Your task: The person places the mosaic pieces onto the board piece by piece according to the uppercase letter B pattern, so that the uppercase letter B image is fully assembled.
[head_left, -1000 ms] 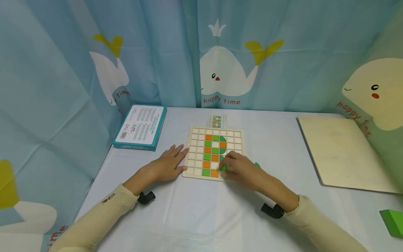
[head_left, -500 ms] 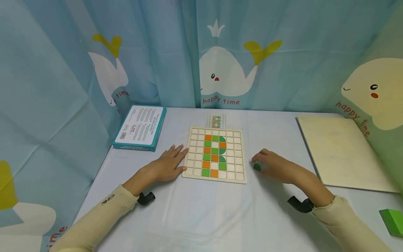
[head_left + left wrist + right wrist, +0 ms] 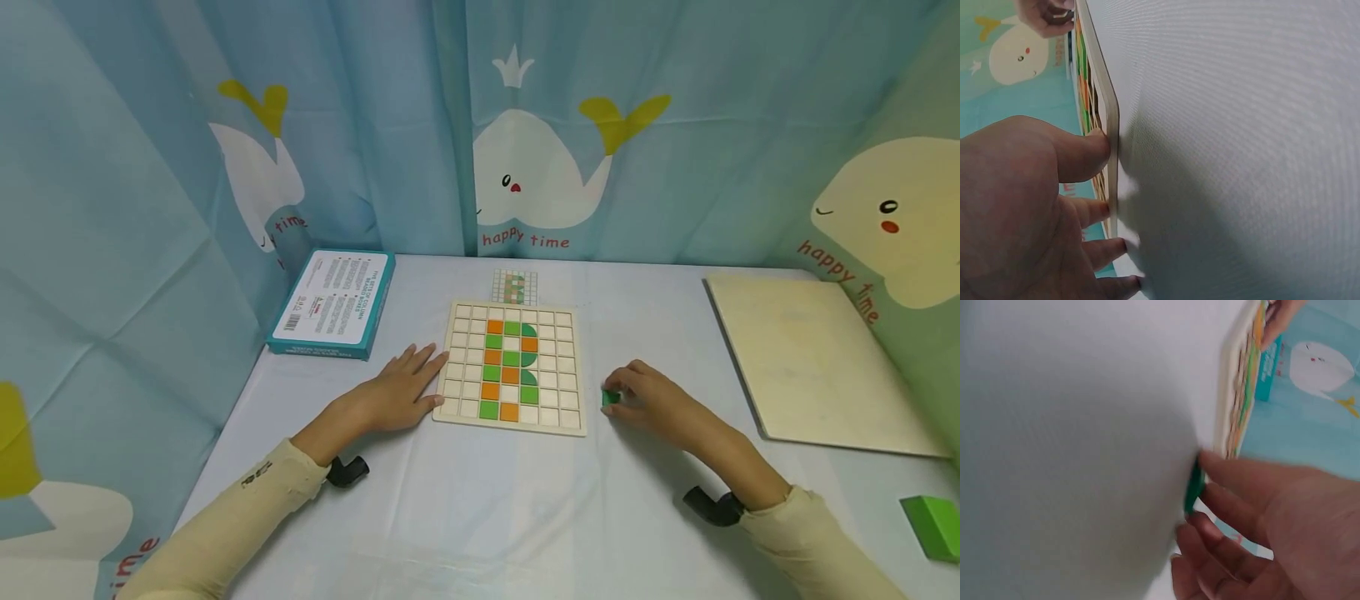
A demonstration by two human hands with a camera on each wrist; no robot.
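In the head view a wooden grid board [image 3: 462, 392] lies mid-table, with orange and green square tiles and dark green rounded tiles set in an R-like pattern. My left hand [image 3: 397, 390] rests at the board's left edge, fingers spread; in the left wrist view the thumb [image 3: 1088, 153] touches the rim. To the right of the board my right hand [image 3: 651, 402] pinches a small dark green tile [image 3: 609, 397] between thumb and fingers. The right wrist view shows this green tile [image 3: 1194, 484] tilted on edge, close to the tabletop.
A small pattern card [image 3: 515, 286] lies just behind the board. A teal box [image 3: 333, 300] stands at the back left. On the right are a large pale wooden panel [image 3: 817, 367] and a green block [image 3: 932, 527]. A whale-print curtain [image 3: 420, 125] surrounds the table.
My right hand has left the lower middle of the board, moved right to the dark green tile on the table and pinched it. The left hand has stayed in place.
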